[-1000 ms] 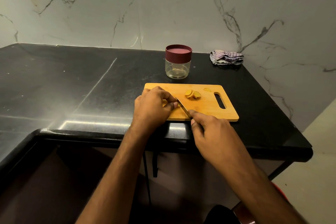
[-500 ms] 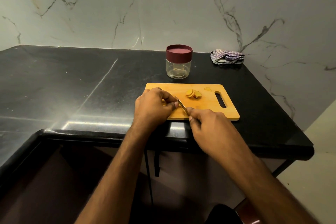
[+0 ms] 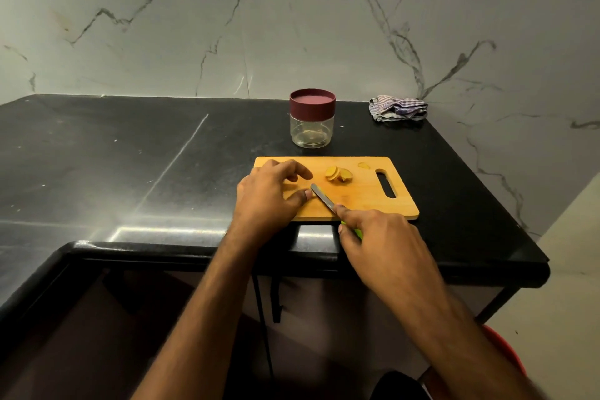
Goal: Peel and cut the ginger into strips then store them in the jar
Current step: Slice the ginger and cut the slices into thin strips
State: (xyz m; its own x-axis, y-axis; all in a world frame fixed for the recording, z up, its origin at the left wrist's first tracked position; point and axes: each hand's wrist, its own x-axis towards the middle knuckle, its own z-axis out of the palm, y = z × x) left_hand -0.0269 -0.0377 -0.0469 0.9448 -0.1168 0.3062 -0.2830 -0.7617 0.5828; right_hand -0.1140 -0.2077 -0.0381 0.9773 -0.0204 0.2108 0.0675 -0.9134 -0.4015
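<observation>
A wooden cutting board (image 3: 357, 201) lies on the black counter. A small pile of ginger slices (image 3: 339, 174) sits near its middle, and one loose slice (image 3: 364, 165) lies beside the handle slot. My left hand (image 3: 269, 195) rests on the board's left part with fingers apart; bare board shows between thumb and index finger. My right hand (image 3: 380, 243) grips a green-handled knife (image 3: 323, 199), its blade tip next to my left thumb. Any ginger under the left hand is hidden. The clear jar (image 3: 312, 127) with a maroon lid stands closed behind the board.
A crumpled checked cloth (image 3: 397, 108) lies at the back right of the black counter (image 3: 130, 156). The counter's right edge (image 3: 506, 204) and front edge are close to the board. A marble wall with sockets rises behind.
My left hand has loosened from a closed grip over the ginger, its fingers now spread. The right hand has drawn back toward me, so more of the knife blade shows.
</observation>
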